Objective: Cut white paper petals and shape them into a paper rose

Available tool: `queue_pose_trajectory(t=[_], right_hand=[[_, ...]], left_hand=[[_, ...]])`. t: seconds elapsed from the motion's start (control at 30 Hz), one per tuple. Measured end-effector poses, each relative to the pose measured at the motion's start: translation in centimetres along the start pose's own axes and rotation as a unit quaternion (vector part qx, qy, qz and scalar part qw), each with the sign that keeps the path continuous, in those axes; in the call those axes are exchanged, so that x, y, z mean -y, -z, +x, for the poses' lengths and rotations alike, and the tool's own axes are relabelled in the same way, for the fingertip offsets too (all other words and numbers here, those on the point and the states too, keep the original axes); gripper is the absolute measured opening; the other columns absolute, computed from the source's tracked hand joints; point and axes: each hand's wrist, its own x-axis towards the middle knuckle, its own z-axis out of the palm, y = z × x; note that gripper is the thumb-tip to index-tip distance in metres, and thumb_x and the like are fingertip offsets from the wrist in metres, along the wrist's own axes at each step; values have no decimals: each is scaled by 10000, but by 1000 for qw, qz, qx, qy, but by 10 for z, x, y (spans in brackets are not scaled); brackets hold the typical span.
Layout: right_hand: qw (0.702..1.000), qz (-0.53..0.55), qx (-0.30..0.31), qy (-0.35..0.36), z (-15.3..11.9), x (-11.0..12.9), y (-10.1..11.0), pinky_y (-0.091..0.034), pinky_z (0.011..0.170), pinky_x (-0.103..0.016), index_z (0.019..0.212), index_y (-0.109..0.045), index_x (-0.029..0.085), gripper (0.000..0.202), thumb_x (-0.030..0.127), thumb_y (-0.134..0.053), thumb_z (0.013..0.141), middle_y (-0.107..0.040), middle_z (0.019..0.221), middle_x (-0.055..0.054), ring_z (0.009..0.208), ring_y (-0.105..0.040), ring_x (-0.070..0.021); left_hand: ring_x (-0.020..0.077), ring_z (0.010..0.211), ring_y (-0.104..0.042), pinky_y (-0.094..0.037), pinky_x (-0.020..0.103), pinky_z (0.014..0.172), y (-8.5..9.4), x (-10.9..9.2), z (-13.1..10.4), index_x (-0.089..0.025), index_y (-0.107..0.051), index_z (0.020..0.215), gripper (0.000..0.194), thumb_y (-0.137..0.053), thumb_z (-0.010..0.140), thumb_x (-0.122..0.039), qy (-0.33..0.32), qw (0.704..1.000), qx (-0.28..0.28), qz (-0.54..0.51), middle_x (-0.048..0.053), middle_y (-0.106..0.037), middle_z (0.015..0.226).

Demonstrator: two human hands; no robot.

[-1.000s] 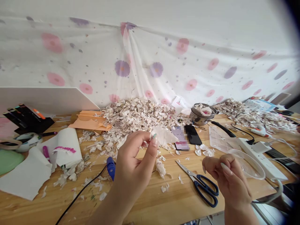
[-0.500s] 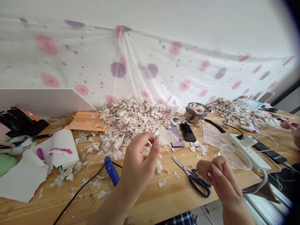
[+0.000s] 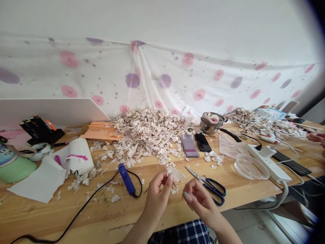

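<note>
Near the table's front edge, my left hand (image 3: 159,190) pinches a thin whitish petal-like piece (image 3: 177,174) between thumb and fingertips. My right hand (image 3: 198,199) is just to its right, fingers curled and thumb pressed toward them; whatever it may hold is too small to make out. Scissors with dark blue handles (image 3: 215,188) lie behind and beside my right hand, blades pointing back left. A large heap of pale dry flakes (image 3: 147,132) rises behind both hands. To the left of my left hand lies a blue tool (image 3: 127,179) with a black cord.
Two phones (image 3: 202,142), loose petals (image 3: 214,158), a clear round dish (image 3: 251,166), a white power strip (image 3: 271,166) and a metal pot (image 3: 211,124) stand toward the right. White paper (image 3: 42,178) and a black pen holder (image 3: 40,131) are at left. A person's hand (image 3: 316,137) shows at far right.
Both hands have come down nearer the front edge. My right hand has moved left, close to my left hand, which still holds the thin piece. The camera view has shifted slightly.
</note>
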Motion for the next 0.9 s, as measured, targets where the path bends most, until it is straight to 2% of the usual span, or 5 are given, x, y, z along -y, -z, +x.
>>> queue_pose_trajectory(t=[0.33, 0.5, 0.6, 0.77, 0.9], right_hand=[[997, 54, 1, 56, -31, -4, 5, -326, 536, -264, 824, -371, 255, 249, 442, -489, 938, -427, 612, 43, 544, -367, -140], [972, -218, 46, 73, -47, 0, -3, -455, 634, -294, 1310, -379, 298, 370, 213, -435, 954, -553, 777, -8, 661, -514, -165], [911, -384, 101, 109, -57, -2, -14, -492, 659, -311, 1478, -250, 339, 672, 90, -437, 882, -654, 850, -40, 706, -602, -195], [859, -455, 194, 133, -76, -29, -33, -499, 636, -281, 1530, -159, 302, 814, 51, -465, 819, -730, 903, -45, 682, -648, -200], [792, -557, 191, 162, -82, -57, -42, -484, 613, -307, 1528, -159, 203, 900, -25, -467, 714, -739, 864, -63, 658, -661, -232]], left_hand=[[246, 765, -612, -431, 341, 702, 24, 36, -30, -183, -599, 770, 287, -383, 913, -307, 18, 935, 41, 353, 73, -653, 769], [296, 836, -644, -462, 399, 760, 29, 27, -44, -152, -616, 992, 297, -387, 919, -327, 57, 905, 15, 422, 121, -681, 834], [295, 935, -638, -461, 410, 841, 35, 14, -63, -158, -602, 1089, 365, -389, 931, -408, 34, 936, -12, 350, 137, -687, 943], [182, 593, -595, -473, 270, 576, 36, 16, -100, -188, -614, 696, 495, -397, 910, -578, 91, 988, 102, 78, 46, -633, 617], [205, 741, -660, -528, 272, 667, 30, 26, -114, -186, -705, 844, 464, -554, 816, -623, 121, 991, -34, -39, 66, -727, 784]])
